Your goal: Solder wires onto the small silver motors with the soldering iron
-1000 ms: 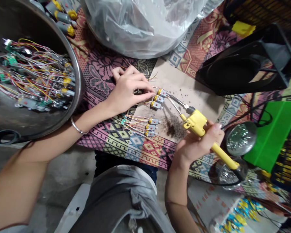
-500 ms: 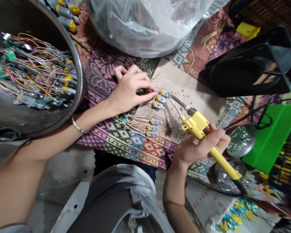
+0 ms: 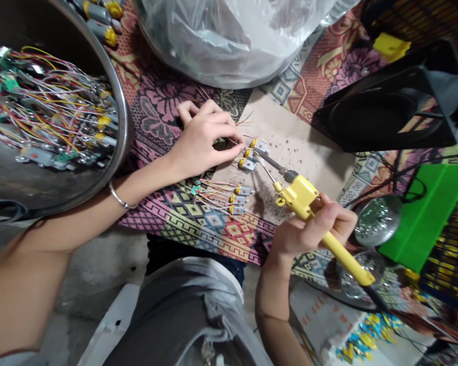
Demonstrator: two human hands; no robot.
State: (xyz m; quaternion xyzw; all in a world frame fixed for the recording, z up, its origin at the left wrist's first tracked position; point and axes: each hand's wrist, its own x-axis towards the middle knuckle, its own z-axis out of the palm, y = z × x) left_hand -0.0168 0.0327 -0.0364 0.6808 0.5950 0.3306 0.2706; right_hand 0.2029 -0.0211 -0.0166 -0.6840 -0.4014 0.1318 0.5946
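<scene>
My right hand (image 3: 320, 229) is wrapped round the yellow handle of a soldering iron (image 3: 299, 197) with a solder feed tube beside its tip. That tip reaches the middle of a short row of small motors (image 3: 247, 164) with yellow ends, lying on the cardboard. Thumb and index finger of my left hand (image 3: 208, 137) are pinched at the yellow ends of the same motors, on what looks like a thin wire. Loose wire ends (image 3: 244, 121) stick out past the fingers. Closer to me lies another group of motors (image 3: 241, 199), wired to a small green circuit board (image 3: 194, 189).
Left stands a metal bowl (image 3: 125, 109) of wired motors and boards. A clear plastic bag (image 3: 221, 46) sits at the back, a black fan (image 3: 385, 101) at right. Cardboard (image 3: 305, 132) with dark specks covers part of the patterned cloth. A green box (image 3: 423, 213) stands beside small dishes.
The soldering iron in my right hand has moved left, and its tip has shifted down from the far motor to the middle of the row. My left hand stays pinched there.
</scene>
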